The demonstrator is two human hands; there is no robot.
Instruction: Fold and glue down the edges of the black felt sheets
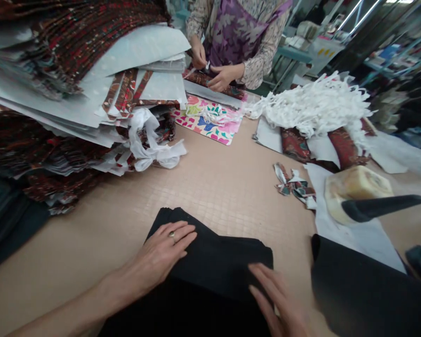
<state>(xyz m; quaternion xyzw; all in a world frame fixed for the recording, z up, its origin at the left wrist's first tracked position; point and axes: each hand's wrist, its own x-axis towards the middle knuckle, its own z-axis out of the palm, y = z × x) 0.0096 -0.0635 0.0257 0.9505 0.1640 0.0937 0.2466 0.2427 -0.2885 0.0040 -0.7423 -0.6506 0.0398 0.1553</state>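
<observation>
My left hand (163, 252) and right hand (277, 299) rest flat, fingers released, on a matte black fabric stack (221, 255) on the gridded tan table (214, 182).

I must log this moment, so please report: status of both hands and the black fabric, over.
Left hand, right hand open, flat on black fabric stack. Stack lies on table. Second black piece close at right.

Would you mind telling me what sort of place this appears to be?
Most likely a garment workshop: stacks of cut patterned fabric, a heap of white strips on the table, and the left hand and right hand pressing folded black cloth.
</observation>
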